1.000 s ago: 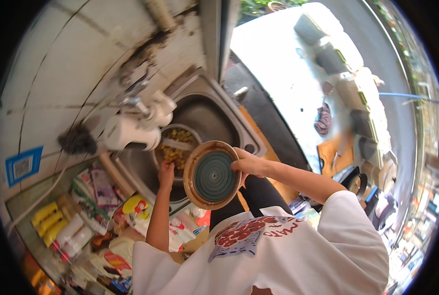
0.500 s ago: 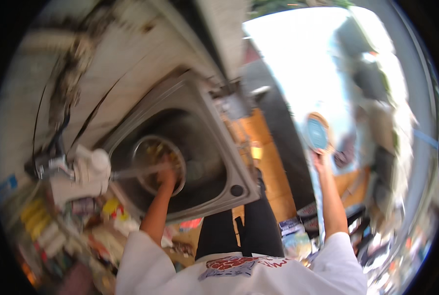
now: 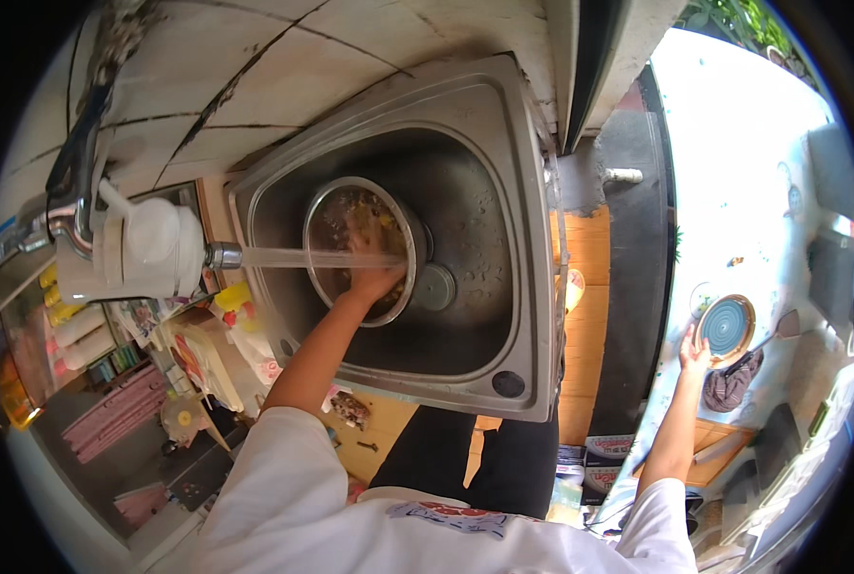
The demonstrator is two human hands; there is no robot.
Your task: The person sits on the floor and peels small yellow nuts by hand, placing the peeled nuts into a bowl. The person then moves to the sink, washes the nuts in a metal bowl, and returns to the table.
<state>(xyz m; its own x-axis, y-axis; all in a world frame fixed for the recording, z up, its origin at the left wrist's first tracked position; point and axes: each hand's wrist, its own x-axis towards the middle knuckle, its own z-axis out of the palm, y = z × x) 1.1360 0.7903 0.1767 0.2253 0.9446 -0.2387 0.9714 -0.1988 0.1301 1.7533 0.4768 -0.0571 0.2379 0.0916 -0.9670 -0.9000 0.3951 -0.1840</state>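
Steel is filling the middle of our view: the sink, a deep stainless basin set against the tiled wall, is lying under a tap that is pouring a clear stream across it. We are keeping our left hand down inside the round metal bowl, which is sitting in the basin toward its left wall, just beside the drain plug. The bowl is holding water and yellowish-brown scraps; our fingers are reaching into them, bent, but we cannot tell whether they are gripping anything.

Off to the right, well apart from the sink, our right hand is touching the rim of a round plate with a blue ringed centre and a brown edge, its fingers spread against that edge. The plate is resting on a pale surface, with a dark cloth just below it. A white filter housing is hanging on the tap, and coloured packets are crowding the shelf left of the sink.
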